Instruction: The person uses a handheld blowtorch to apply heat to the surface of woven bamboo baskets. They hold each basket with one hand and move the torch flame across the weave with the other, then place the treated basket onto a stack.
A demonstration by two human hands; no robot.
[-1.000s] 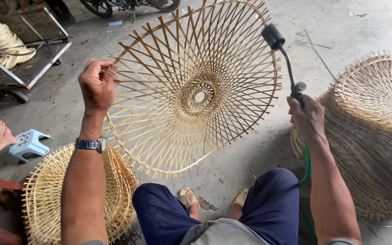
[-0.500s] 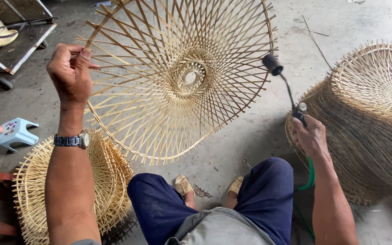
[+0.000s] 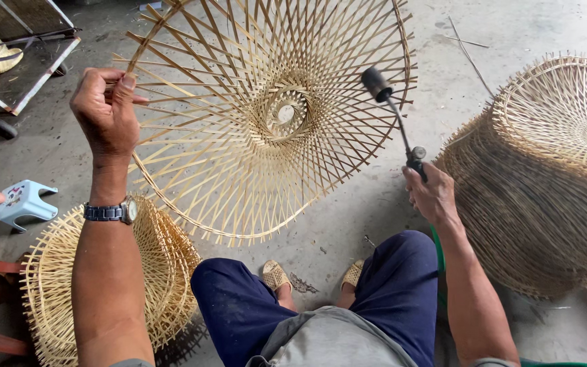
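Seated worker holding a woven bamboo frame (image 3: pixel 266 115) up in front of the knees, its open bowl facing the camera and its small round hub at the centre. Left hand (image 3: pixel 107 112): clenched on the frame's rim at the upper left, fingers pinching the outer strips; a metal wristwatch (image 3: pixel 111 211) sits on that wrist. Right hand (image 3: pixel 431 194): closed around the handle of a gas torch (image 3: pixel 394 122), whose dark nozzle points up and stands in front of the frame's right side. A green hose (image 3: pixel 437 251) runs down from the torch past the right knee. A stack of finished frames (image 3: pixel 545 177) stands to the right, another frame (image 3: pixel 103 278) lies at the lower left, with a small blue stool (image 3: pixel 25 202) near it on the concrete floor (image 3: pixel 348 224).
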